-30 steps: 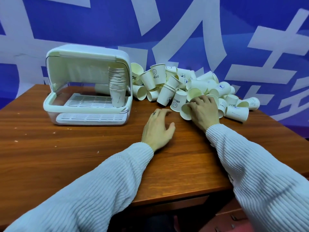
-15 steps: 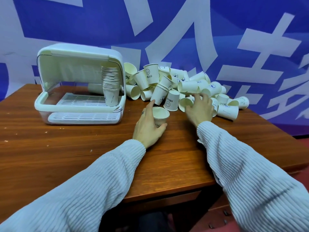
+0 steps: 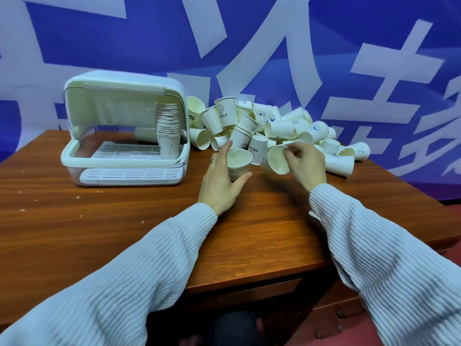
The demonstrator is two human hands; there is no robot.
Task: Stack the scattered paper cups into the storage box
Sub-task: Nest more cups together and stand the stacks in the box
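At the centre of a brown wooden table (image 3: 124,221), seen from a head-worn camera looking forward and down, a person's two hands work side by side, both arms in pale ribbed sleeves (image 3: 374,258) that enter from the 7 and 5 o'clock corners. The left hand (image 3: 219,181) wraps fingers and thumb round an upright paper cup (image 3: 239,163) standing on the table, its open mouth facing up. Just to its 3 o'clock, the right hand (image 3: 305,162) pinches the rim of a second cup (image 3: 277,159), which is tilted on its side with its mouth turned toward the camera and toward the first cup; the two cups are close but do not appear to touch. Behind both hands, from 12 to 2 o'clock, lies a loose pile of scattered paper cups (image 3: 279,128), most on their sides, a few upright or upside down, some printed with a smiling face and the word HELLO. The pile reaches the table's far edge against a blue wall banner (image 3: 249,46) with large white shapes. At 10 o'clock from the hands, well apart from them, stands the white storage box (image 3: 124,161), its domed lid raised and its front open, with a slotted tray inside. A tall nested stack of cups (image 3: 167,131) stands upright in the box's right-hand part, near the side wall closest to the pile. Small pale specks dot the tabletop at 9 o'clock.
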